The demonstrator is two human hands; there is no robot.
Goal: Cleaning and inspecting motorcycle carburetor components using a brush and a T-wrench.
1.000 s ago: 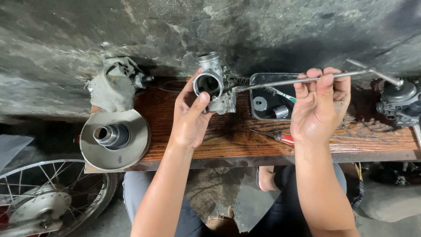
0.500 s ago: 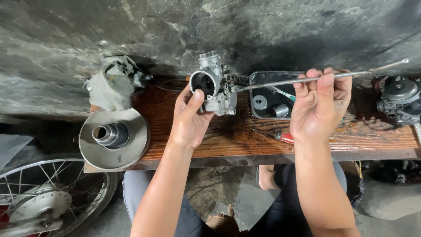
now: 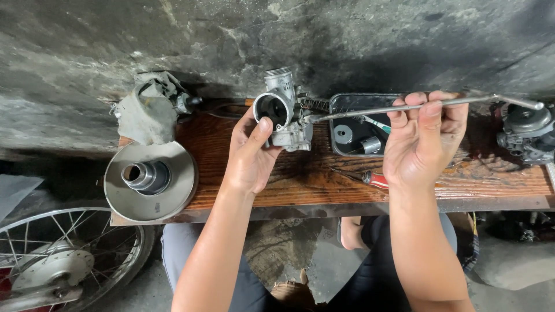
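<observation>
The head view looks down on a worn wooden surface (image 3: 324,173) set against a rough concrete wall, where the left hand (image 3: 254,156) is wrapped around a metal carburetor (image 3: 283,112), thumb pressed by its round open throat, holding it upright just above the boards. The right hand (image 3: 425,144) is closed around a long thin metal rod tool (image 3: 416,105), fingers curled over the shaft, its tip meeting the carburetor's right side. To my eye the rod could slip off whatever it bears on, since the grip sits far from the tip and any wobble would be magnified there; a slip might gouge the soft casting or jab the left thumb. The carburetor lies between both hands, held by the left, well apart from the right. A black tray (image 3: 358,130) of small parts sits just behind the rod, a red-handled screwdriver (image 3: 376,179) below it.
</observation>
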